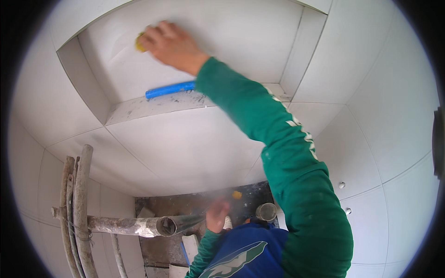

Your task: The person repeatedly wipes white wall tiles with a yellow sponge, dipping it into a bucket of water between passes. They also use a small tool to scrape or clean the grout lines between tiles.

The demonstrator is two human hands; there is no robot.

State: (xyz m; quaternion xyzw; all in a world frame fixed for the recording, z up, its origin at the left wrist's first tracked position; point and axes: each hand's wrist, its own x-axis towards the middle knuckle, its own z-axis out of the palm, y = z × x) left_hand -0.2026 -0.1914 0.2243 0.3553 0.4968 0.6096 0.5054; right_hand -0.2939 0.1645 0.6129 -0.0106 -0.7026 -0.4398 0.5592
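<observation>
My right hand (pixel 174 48) is closed round a yellow sponge (pixel 140 42), held at the back wall of a white tiled niche (pixel 232 34). Its green sleeve stretches across the view. Beneath that forearm, a blue pipe (pixel 169 90) lies on the niche's dusty ledge (pixel 157 105); the sleeve hides its right end. Low in the middle, my left hand (pixel 217 216) is near my body, its fingers smeared by motion. A small yellow piece (pixel 237 195) shows just beyond it, too blurred to name.
Weathered poles (pixel 82 185) stand at the left, tied with wire to a horizontal pole (pixel 125 226). A round container (pixel 266 211) sits low beside my body. Tile pieces (pixel 190 248) lie on the dirty floor (pixel 160 250). Two small fittings (pixel 342 185) stick out of the right wall.
</observation>
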